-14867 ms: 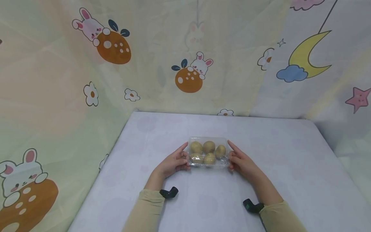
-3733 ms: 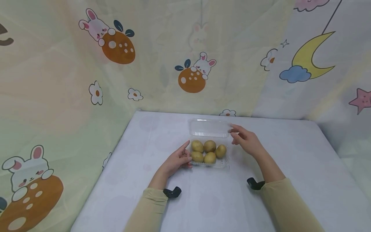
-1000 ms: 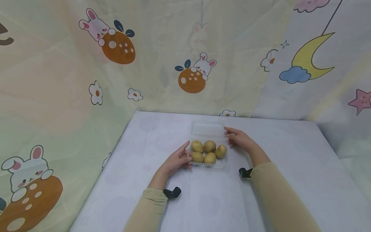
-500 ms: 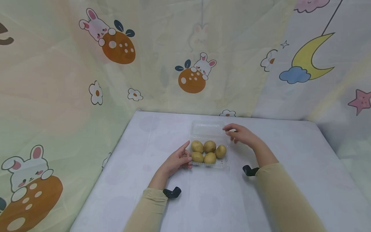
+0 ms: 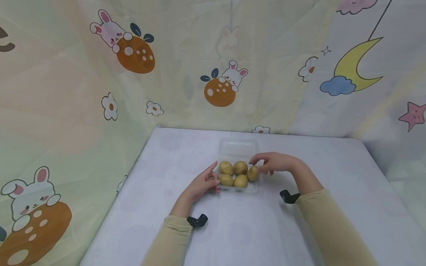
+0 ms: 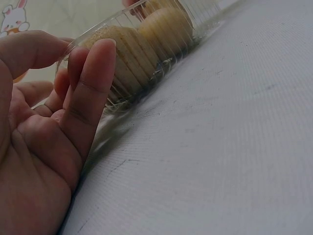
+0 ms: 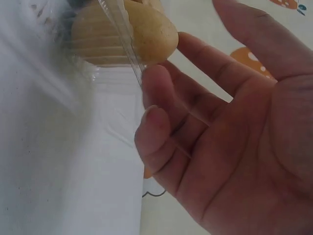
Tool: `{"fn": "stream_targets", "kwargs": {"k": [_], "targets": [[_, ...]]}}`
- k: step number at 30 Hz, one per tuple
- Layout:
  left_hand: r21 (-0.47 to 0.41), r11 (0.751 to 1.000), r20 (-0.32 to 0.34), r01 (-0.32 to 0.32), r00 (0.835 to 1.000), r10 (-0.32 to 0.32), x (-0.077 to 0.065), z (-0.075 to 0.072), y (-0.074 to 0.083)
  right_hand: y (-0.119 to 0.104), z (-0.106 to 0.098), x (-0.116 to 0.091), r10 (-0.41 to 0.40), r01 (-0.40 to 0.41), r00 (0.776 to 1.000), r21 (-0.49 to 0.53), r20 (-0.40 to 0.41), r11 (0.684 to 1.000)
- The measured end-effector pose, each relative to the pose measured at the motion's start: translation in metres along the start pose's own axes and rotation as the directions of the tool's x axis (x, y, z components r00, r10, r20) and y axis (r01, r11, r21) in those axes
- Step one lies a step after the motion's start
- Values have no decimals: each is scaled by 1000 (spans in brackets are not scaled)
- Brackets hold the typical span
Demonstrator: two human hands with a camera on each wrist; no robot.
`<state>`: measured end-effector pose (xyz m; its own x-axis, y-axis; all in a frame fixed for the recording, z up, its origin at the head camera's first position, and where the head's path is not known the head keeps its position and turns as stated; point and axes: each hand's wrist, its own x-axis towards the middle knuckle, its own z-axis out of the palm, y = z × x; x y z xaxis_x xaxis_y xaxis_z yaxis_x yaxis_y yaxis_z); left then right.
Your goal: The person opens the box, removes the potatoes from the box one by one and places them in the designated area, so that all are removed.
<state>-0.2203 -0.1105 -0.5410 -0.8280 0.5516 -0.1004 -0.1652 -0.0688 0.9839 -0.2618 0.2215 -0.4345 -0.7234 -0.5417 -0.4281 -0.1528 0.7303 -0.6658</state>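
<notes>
Several small yellow-brown potatoes [image 5: 240,181] lie in a clear plastic clamshell box [image 5: 229,189], whose lid [image 5: 237,147] is folded back on the far side. My left hand [image 5: 201,186] holds the box at its left side, thumb and bent fingers at the rim and wall. My right hand [image 5: 274,162] reaches over the right side with bent fingers, around the rightmost potato [image 5: 253,173]. In the right wrist view, one fingertip is right at that potato's end [image 7: 159,34], while other fingertips [image 7: 157,81] are by the box's edge.
A white cloth with faint spots covers the table [image 5: 239,236]. A patterned curtain [image 5: 179,44] hangs behind the table and at its sides. Each wrist wears a small black camera, such as the left one [image 5: 197,220].
The box, once closed between both hands, now has its lid folded back. My right hand has left the lid and come down toward the rightmost potato. The left hand has stayed put lately.
</notes>
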Motion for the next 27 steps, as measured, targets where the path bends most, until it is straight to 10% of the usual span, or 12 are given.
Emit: {"fn": "stream_targets", "kwargs": {"k": [27], "targets": [[15,1000,4,-3,1000,3,1,-2,-2,2,14,13,52,-49,997,-65,52,997]]}}
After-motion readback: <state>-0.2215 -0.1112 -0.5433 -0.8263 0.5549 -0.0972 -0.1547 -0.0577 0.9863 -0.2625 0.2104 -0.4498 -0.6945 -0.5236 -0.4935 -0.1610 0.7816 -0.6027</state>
